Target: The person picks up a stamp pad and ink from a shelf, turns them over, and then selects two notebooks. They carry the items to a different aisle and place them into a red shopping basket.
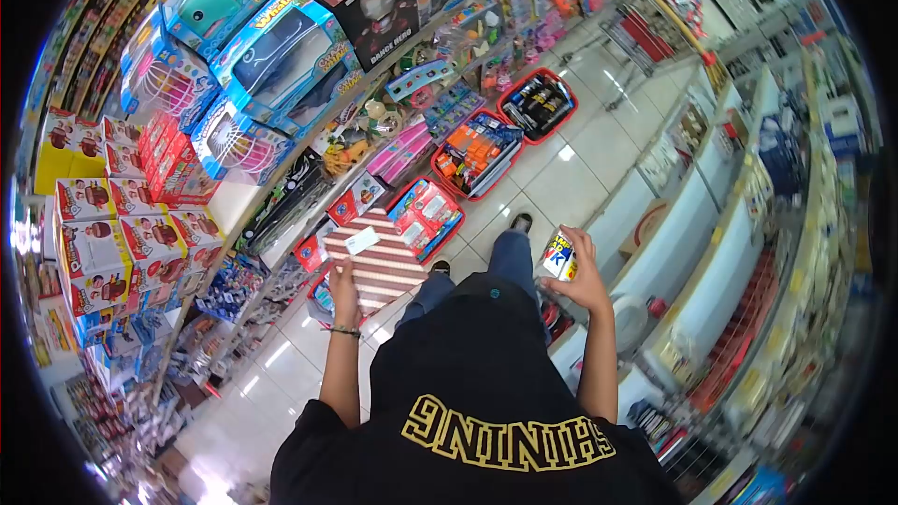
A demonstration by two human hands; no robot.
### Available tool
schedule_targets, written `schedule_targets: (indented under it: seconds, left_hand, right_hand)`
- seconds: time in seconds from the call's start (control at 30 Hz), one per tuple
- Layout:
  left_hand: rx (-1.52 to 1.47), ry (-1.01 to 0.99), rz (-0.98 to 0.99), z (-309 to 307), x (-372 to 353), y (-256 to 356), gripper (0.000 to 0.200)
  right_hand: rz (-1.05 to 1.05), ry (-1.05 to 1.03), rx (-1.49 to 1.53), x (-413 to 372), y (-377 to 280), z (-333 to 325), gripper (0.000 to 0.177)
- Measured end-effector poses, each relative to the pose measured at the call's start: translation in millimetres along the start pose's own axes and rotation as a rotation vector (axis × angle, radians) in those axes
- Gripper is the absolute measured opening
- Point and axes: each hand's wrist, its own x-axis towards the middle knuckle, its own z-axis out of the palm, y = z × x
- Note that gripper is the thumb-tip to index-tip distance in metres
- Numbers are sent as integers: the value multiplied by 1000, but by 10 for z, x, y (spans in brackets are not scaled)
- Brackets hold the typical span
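My left hand (344, 297) grips the edge of a flat box with brown and white diagonal stripes (385, 269). A small pale label sits on the box's top face. Held out to the other side, my right hand (587, 279) has its fingers closed around a small stamp pad ink box (559, 256). That box is white, blue and yellow, and the fingers cover part of its lettering. Beyond the striped box, a red basket of red packets (456, 232) stands on the floor.
Toy boxes (281, 61) and snack-like cartons (98, 257) crowd the left shelf. Red baskets (513, 168) line the floor along it. White tiered shelves (697, 285) run down the right side. A shopping cart (645, 28) stands at the far end of the tiled aisle.
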Motion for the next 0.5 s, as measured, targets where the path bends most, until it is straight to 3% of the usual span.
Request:
schedule_targets:
  seconds: [0.13,0.37,0.5]
  left_hand:
    - [-137,119,-80,119,-126,-284,49]
    - [-301,391,-210,1106,-661,-338,44]
    - [-378,507,-234,1660,-793,-276,43]
  right_hand:
    - [-73,-209,19,966,572,-164,100]
    - [-274,-550,-33,2603,1302,-70,98]
    - [-284,-713,-139,3251,1619,243,99]
